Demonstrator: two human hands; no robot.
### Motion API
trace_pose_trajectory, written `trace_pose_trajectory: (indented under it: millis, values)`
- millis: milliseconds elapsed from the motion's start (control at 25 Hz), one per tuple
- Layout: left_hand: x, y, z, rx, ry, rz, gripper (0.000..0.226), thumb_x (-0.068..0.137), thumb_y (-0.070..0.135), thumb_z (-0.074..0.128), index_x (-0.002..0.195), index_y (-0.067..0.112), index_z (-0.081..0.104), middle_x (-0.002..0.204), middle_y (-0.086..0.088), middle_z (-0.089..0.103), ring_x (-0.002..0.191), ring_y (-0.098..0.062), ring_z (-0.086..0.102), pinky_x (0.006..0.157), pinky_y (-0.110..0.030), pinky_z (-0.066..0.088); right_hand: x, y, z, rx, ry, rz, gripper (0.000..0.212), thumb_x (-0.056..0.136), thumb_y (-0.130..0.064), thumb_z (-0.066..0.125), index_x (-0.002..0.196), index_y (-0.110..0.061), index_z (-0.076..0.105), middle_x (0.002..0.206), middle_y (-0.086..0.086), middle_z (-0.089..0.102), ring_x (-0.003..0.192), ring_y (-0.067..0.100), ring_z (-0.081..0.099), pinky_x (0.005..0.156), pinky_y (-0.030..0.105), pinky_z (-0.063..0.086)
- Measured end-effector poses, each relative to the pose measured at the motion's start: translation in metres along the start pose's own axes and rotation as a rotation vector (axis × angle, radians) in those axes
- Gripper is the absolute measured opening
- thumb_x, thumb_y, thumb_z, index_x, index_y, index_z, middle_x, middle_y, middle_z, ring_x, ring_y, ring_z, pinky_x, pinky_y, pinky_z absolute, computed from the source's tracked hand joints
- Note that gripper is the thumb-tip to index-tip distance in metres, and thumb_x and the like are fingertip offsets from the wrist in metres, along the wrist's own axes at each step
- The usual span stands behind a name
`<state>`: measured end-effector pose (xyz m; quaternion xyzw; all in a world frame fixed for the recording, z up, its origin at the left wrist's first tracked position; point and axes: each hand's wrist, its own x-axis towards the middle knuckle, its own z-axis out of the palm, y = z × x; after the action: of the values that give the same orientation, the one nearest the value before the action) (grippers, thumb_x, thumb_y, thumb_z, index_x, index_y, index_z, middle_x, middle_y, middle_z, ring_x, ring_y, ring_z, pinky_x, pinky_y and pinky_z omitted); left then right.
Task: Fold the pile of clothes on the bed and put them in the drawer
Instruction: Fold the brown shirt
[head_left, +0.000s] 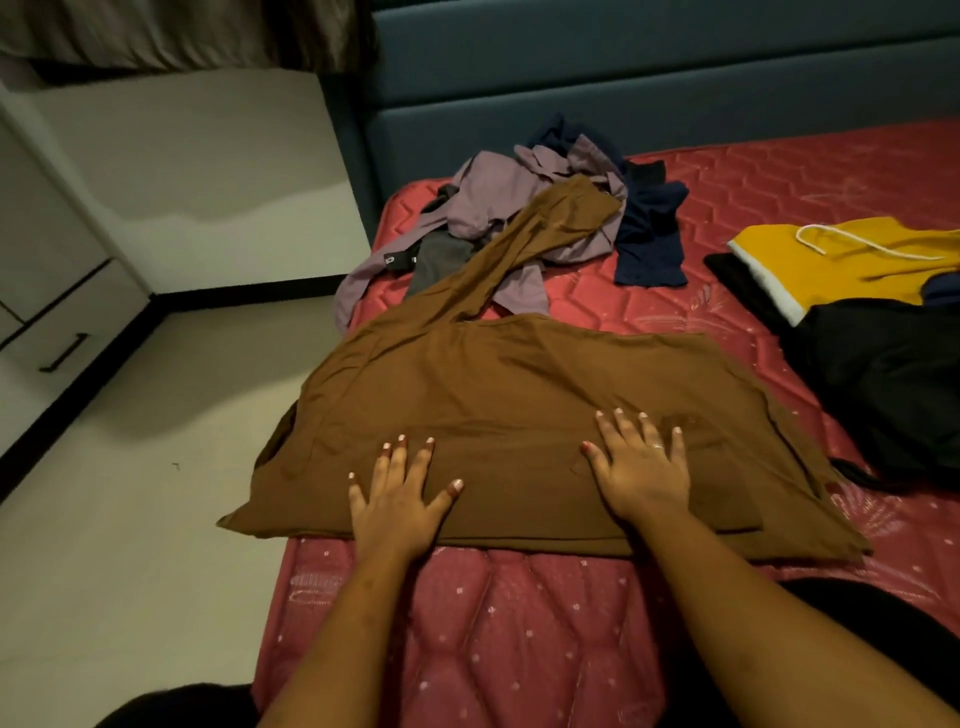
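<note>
Both hands, left hand & right hand, spread flat on half-folded brown garment; unfolded pile beyond fingertips, drawer far left shut.

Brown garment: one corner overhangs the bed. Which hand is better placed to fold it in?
Likely left: the left hand lies on the brown garment nearest that corner; the right hand is farther.

Brown garment spread flat across near part of red bed; one sleeve trails back onto crumpled pile of lilac, grey, navy clothes. Drawer shut, far left
</note>
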<state>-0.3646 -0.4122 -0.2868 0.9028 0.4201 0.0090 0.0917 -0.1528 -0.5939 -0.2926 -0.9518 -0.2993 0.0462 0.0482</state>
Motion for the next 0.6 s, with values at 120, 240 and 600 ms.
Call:
trace_pose_trajectory:
  millis: [120, 240, 600]
  values:
    - [-0.013, -0.053, -0.01, -0.067, -0.036, -0.098, 0.07, 0.089, 0.071, 0.021, 0.151, 0.042, 0.005, 0.162, 0.005, 0.002, 0.148, -0.018, -0.001, 0.115, -0.056, 0.004, -0.007, -0.03, -0.007, -0.107, 0.085, -0.07, 0.061, 0.099, -0.052, 0.02, 0.154, -0.026, 0.016, 0.161, -0.004, 0.009, 0.149, 0.019, 0.002, 0.116, 0.05, -0.003]
    - [-0.02, -0.073, -0.013, -0.142, -0.064, -0.116, 0.058, 0.097, 0.06, 0.021, 0.151, 0.045, 0.004, 0.162, 0.009, -0.002, 0.148, -0.016, -0.005, 0.113, -0.061, 0.002, -0.03, -0.121, 0.002, -0.01, -0.057, -0.507, 0.061, 0.1, -0.052, 0.022, 0.154, -0.028, 0.008, 0.162, -0.004, 0.003, 0.149, 0.016, -0.001, 0.117, 0.048, -0.002]
    - [0.007, -0.098, -0.003, -0.449, -0.069, -0.439, 0.046, 0.103, 0.044, 0.023, 0.148, 0.048, 0.015, 0.161, 0.005, -0.005, 0.147, -0.027, -0.01, 0.109, -0.066, 0.013, -0.016, -0.245, 0.038, 0.017, -0.042, -0.859, 0.068, 0.083, -0.057, 0.002, 0.149, -0.045, 0.016, 0.158, -0.016, 0.017, 0.148, 0.013, 0.009, 0.117, 0.045, 0.004]
